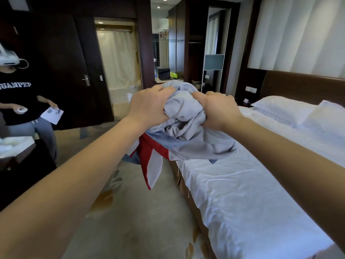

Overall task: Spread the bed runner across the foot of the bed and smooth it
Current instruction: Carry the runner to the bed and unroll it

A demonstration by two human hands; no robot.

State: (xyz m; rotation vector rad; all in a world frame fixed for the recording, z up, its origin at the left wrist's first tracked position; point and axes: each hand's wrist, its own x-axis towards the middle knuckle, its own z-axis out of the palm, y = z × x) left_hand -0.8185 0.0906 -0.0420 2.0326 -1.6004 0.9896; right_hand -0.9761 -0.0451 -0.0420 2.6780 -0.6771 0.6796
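The bed runner is a bunched bundle of grey cloth with blue and red parts, held up in the air over the left edge of the bed. My left hand grips its left side. My right hand grips its right side. A red and grey tail of the runner hangs down over the carpet beside the bed. The bed has a wrinkled white sheet and white pillows at the far end by the brown headboard.
A person in a black shirt with a headset stands at the left, holding papers. A dark cabinet stands at the near left. Patterned carpet lies between it and the bed. Dark doors and a desk with a laptop are behind.
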